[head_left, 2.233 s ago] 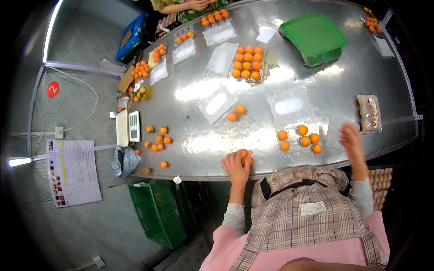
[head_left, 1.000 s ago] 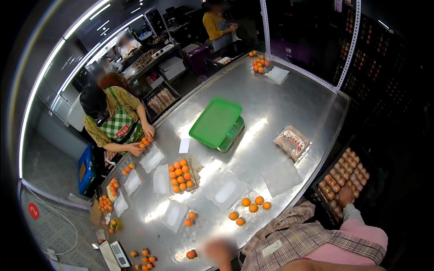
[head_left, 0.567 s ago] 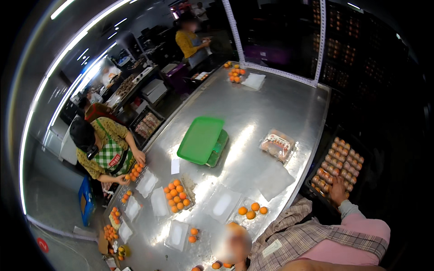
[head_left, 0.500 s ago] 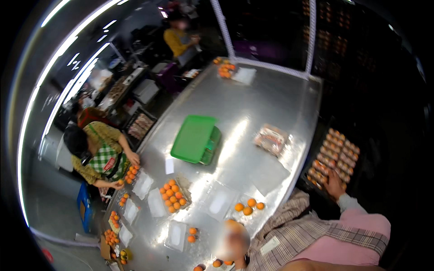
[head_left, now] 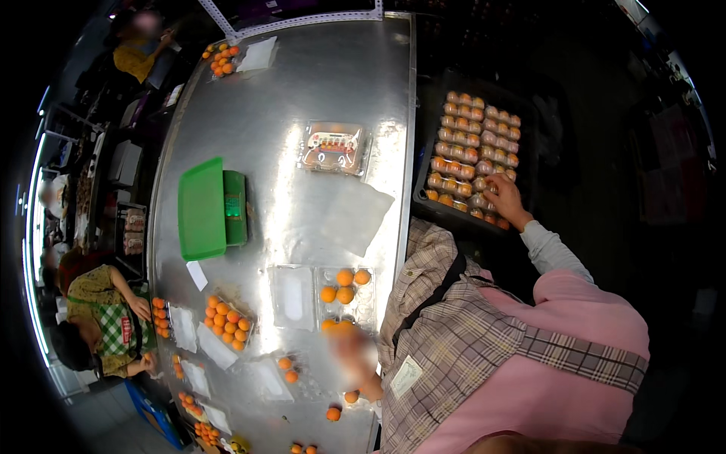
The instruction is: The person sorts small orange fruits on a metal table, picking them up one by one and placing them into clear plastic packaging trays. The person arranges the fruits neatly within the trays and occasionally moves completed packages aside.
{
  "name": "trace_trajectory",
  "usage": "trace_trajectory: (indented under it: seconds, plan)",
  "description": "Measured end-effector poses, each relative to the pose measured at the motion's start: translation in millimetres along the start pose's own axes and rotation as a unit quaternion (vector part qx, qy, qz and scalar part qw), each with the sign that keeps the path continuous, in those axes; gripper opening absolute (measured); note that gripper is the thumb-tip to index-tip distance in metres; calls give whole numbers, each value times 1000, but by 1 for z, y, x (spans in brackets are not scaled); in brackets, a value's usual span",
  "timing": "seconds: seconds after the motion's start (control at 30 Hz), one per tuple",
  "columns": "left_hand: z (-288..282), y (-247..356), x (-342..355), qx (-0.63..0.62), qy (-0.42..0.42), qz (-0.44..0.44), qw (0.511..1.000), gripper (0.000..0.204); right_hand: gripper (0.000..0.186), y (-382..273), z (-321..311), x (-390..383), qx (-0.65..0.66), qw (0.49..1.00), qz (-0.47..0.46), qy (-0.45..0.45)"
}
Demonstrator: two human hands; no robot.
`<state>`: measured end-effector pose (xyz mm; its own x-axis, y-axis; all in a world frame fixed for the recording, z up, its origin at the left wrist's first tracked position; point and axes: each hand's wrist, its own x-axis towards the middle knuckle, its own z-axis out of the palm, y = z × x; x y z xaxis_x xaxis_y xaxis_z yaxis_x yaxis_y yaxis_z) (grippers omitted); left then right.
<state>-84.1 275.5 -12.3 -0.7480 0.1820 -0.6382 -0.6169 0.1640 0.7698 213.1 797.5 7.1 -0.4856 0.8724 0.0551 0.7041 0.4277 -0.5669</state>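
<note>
My left hand (head_left: pixel 355 363) is a smeared blur beside an open clear clamshell (head_left: pixel 291 299) with oranges (head_left: pixel 345 278) in its pockets; more orange shows at the blur, and I cannot tell whether it is held. My right hand (head_left: pixel 505 197) reaches into a dark crate (head_left: pixel 425 181) beyond the table's right edge, fingers bent onto one of several rows of packed fruit (head_left: pixel 473 132) in clear plastic. Nearby on the metal table (head_left: pixel 242 91) lie a closed fruit package (head_left: pixel 333 147) and a pale sheet (head_left: pixel 355 216).
A green lidded container (head_left: pixel 200 208) sits mid-table, with a filled pack of oranges (head_left: pixel 227 321). Loose oranges (head_left: pixel 333 414) lie near my left hand. A co-worker in a checked apron (head_left: pixel 106 325) handles fruit at the left edge. A metal frame (head_left: pixel 302 23) borders the far end.
My view has swung to the right. My right hand has left the table side for the crate and rests among its packs. My left hand has stayed by the oranges, now blurred.
</note>
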Motion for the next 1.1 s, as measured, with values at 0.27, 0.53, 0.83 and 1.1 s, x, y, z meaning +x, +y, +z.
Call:
trace_trajectory:
  seconds: [0.27,0.53,0.83,1.1]
  plan:
    - [25,16,-3,-12,32,36,999,34,37,-42,25,29,-49,995,-80,-44]
    - [28,5,4,-98,85,-5,992,28,40,-66,44,55,-182,973,-77,-117]
    - [-11,-17,-1,-120,91,-19,988,18,32,-167,35,114,115,986,-116,-25]
    - [-59,-104,28,49,120,131,983,17,40,-184,63,134,92,981,-163,-49]
